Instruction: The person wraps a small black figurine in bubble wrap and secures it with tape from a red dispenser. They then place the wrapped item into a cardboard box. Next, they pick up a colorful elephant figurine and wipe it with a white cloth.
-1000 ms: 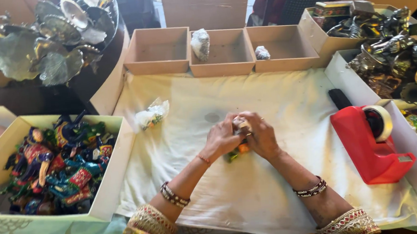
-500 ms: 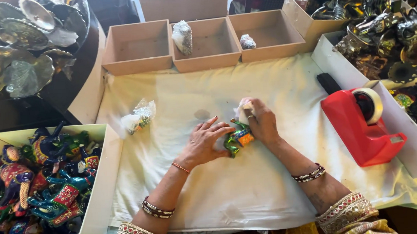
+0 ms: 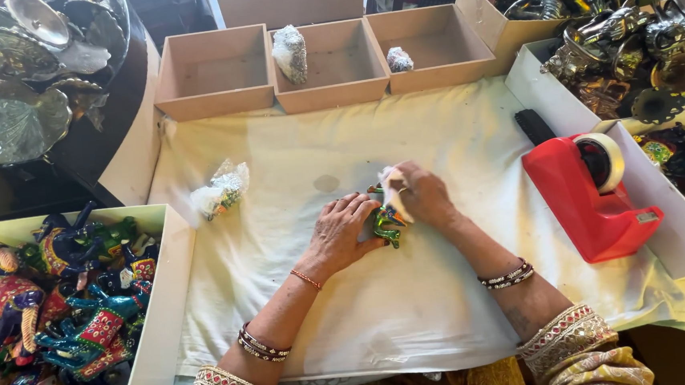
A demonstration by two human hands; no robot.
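The left hand lies flat on the cloth, fingers together, fingertips pressing the green figurine. The right hand is curled over the figurine's top, pinching a white wrap against it. The figurine sits at the cloth's centre, between both hands. A wrapped bundle lies on the cloth to the left, well apart. A red tape dispenser stands at the right. The box at the left holds painted figurines. Three tan boxes line the far edge of the cloth.
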